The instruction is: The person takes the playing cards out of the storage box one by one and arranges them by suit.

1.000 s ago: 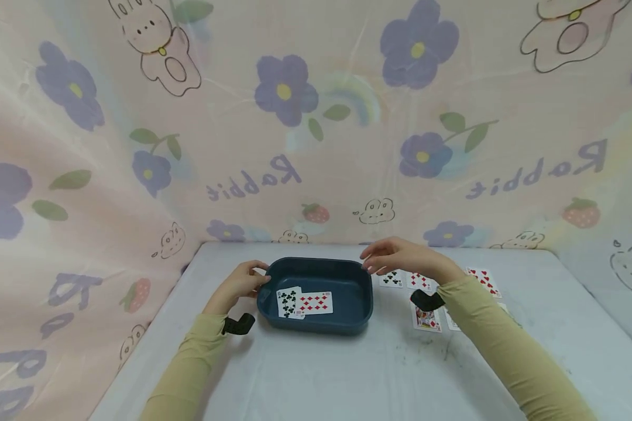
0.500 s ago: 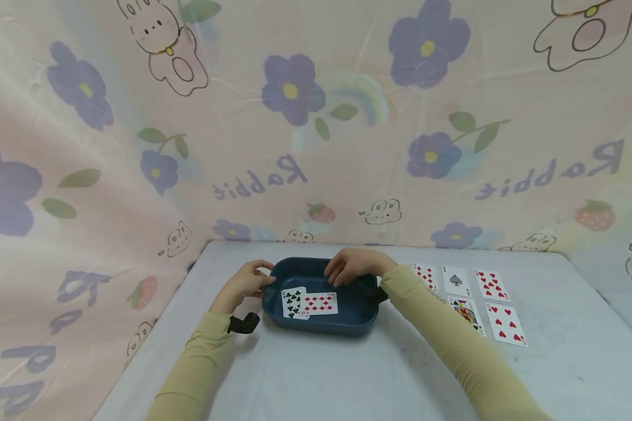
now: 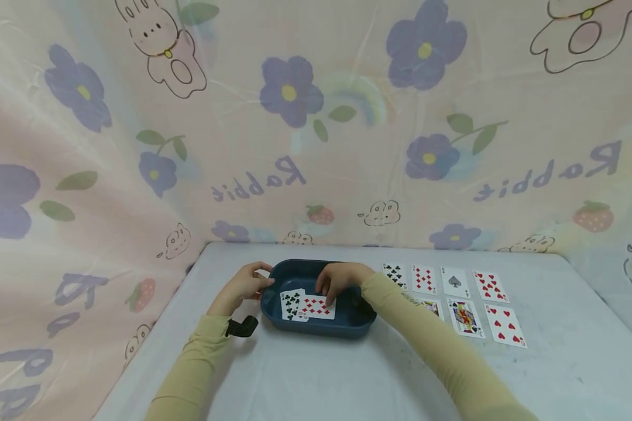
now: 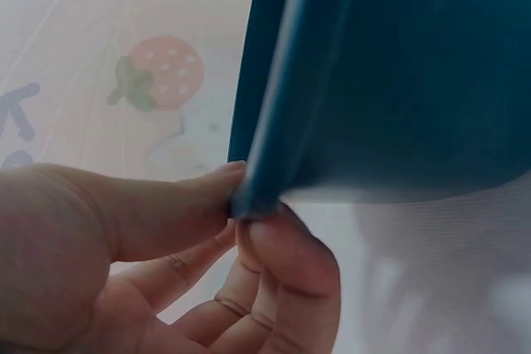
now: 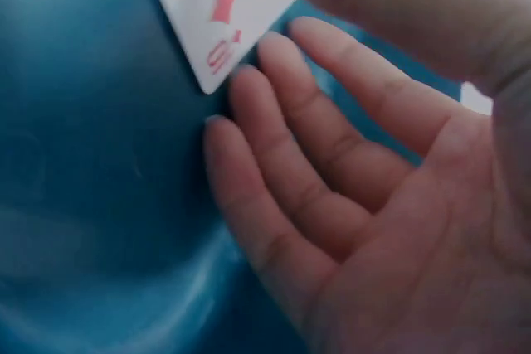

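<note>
My left hand (image 3: 244, 285) pinches the left rim of a dark blue rectangular tray (image 4: 415, 80), thumb on one side and fingers on the other. Inside the tray (image 3: 318, 332) lie two face-up playing cards: a clubs card (image 3: 291, 301) on the left and a ten of diamonds (image 3: 311, 306) on the right, their edges overlapping. My right hand (image 3: 342, 279) is down in the tray at the right end of the ten of diamonds. In the right wrist view its loosely bent fingers (image 5: 257, 130) lie along the edge of the diamond card (image 5: 220, 31), with the thumb over it.
Right of the tray, face-up cards lie in two rows. The back row has a clubs card (image 3: 392, 273), a diamonds card (image 3: 423, 279), an ace of spades (image 3: 454, 282) and a hearts card (image 3: 490, 286). In front are face cards (image 3: 465, 318) and another hearts card (image 3: 505, 325).
My right hand has moved left from the tray's right rim, over the tray and down to the ten of diamonds. The left hand keeps its hold on the rim.
</note>
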The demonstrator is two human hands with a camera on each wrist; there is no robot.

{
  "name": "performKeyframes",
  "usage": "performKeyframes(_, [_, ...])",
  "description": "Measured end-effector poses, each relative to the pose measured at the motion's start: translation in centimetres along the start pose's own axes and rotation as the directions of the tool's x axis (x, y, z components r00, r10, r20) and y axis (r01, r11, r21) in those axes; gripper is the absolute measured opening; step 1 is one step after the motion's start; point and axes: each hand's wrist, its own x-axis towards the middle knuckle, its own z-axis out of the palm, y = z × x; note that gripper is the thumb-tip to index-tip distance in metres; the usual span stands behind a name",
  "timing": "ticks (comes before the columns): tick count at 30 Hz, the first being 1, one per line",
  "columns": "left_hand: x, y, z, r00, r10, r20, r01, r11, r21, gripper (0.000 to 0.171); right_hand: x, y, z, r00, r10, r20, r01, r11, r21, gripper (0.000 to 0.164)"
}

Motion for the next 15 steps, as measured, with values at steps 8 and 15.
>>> performKeyframes(8, [0.0,0.0,0.1,1.0,-0.011,-0.008,0.011,1.0,-0.009,0.032,-0.2,-0.6,1.3,1.0,0.005,-0.027,-0.008,0.992,-0.127,0.049])
performKeyframes(15, [0.0,-0.1,0.1,1.0,-0.009,-0.015,0.009,1.0,-0.012,0.033,-0.4,-0.5,1.7,0.997,-0.007,-0.072,-0.006,0.983,-0.184,0.041])
